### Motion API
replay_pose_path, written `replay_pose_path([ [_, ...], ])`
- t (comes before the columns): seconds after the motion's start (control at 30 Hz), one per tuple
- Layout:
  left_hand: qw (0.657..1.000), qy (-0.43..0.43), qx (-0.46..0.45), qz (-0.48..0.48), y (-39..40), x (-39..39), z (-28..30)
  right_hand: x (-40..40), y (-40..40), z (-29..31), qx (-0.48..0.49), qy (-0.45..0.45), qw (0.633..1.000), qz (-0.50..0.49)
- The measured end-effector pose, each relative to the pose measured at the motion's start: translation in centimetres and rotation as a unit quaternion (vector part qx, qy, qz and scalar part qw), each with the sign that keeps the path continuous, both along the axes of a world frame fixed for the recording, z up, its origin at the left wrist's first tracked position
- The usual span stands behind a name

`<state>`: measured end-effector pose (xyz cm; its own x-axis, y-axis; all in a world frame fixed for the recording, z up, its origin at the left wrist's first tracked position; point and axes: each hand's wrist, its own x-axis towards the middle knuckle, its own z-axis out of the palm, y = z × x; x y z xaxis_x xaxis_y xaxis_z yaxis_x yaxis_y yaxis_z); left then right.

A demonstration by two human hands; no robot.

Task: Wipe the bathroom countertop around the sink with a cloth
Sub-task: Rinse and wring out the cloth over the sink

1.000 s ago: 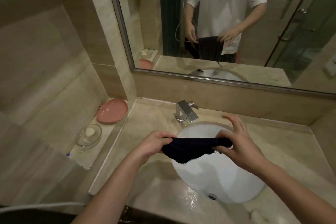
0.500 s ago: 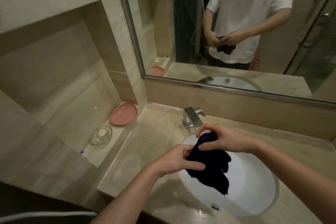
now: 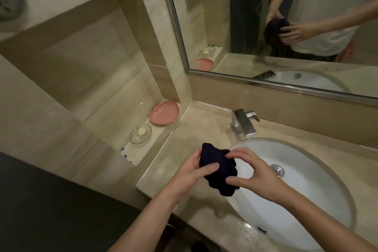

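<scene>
1. Currently both hands hold a bunched dark cloth (image 3: 217,170) in the air, above the left rim of the sink (image 3: 319,196) and the worktop (image 3: 196,129) edge beside it. Cloth is not touching the worktop.
2. Left hand (image 3: 190,176): grip closed on the cloth, thumb across its front, fingers behind it.
3. Right hand (image 3: 253,174): grip on the cloth too, fingertips pinching its top edge and thumb pinching its lower edge; palm arched clear of it.
4. Sink is a white oval basin set into the beige stone worktop, with a chrome drain (image 3: 277,170) at its middle and an overflow hole (image 3: 262,228) in the near wall.
5. Wet patch on the worktop at the near rim of the sink.
6. Square chrome faucet (image 3: 243,122) stands behind the sink, against the back wall.
7. Recessed ledge (image 3: 159,135) to the left carries a pink dish (image 3: 164,111) and a clear glass soap dish (image 3: 141,133) with a pale soap bar in it; the two are just beside each other.
8. Mirror (image 3: 225,16) above the worktop reflects the person's torso in a white shirt, both hands on the cloth.
</scene>
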<state>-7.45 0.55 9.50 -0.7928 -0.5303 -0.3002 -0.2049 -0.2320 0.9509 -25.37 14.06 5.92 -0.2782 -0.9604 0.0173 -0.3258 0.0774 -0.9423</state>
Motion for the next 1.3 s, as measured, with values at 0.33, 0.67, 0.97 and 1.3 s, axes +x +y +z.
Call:
replay_pose_path([
  [0.33,0.992,-0.089,-0.051,-0.075,-4.0,0.9,0.3,0.9,-3.3,0.7,0.104,-0.035,0.992,0.064],
  [0.67,0.973,-0.128,-0.149,-0.117,-9.0,2.3,1.3,2.1,-6.6,4.2,0.155,-0.140,0.977,0.049],
  [0.97,0.989,-0.060,0.013,-0.138,-13.3,4.3,0.7,3.1,-11.3,5.3,0.195,-0.234,0.949,0.078],
  [1.3,0.998,-0.032,0.050,0.037,-16.5,4.8,-3.8,6.0,-16.9,1.2,0.159,-0.430,0.876,-0.150],
])
